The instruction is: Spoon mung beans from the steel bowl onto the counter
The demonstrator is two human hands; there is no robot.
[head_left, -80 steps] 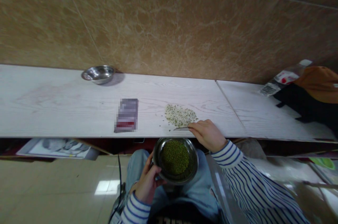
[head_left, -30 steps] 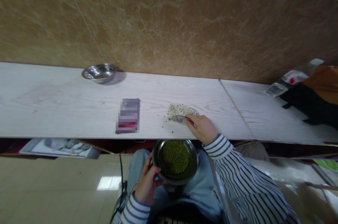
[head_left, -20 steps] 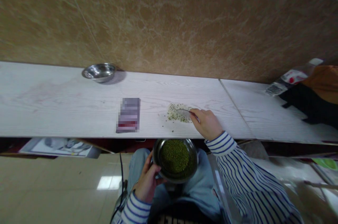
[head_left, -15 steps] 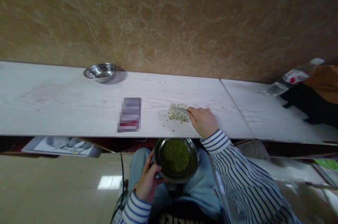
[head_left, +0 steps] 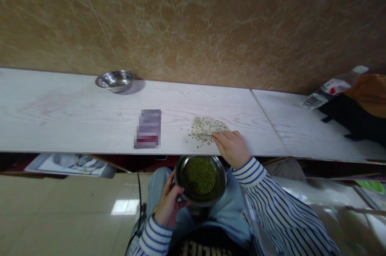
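My left hand [head_left: 169,201] grips the left rim of a metal bowl [head_left: 221,181], thumb over the edge, just below the counter's front edge. Inside the bowl lie small green beans [head_left: 200,175], which look like mung beans. My right hand [head_left: 233,148] is closed on a thin metal utensil [head_left: 204,135]; whether it is a spoon or tweezers I cannot tell. The utensil points left, over a flat spread of white and green grains [head_left: 208,125] on the counter. My right fingers partly cover the spread's right side.
A second metal bowl [head_left: 114,81] stands against the wall at the back left. A blurred-out flat rectangle [head_left: 148,129] lies left of the grains. At the far right are a clear plastic bottle [head_left: 334,87] and a black and brown bag [head_left: 362,107]. The white counter [head_left: 75,123] has shelving beneath it.
My right hand and the utensil have moved slightly toward the counter's front edge, uncovering more of the grains. My left hand still holds the bowl in the same place.
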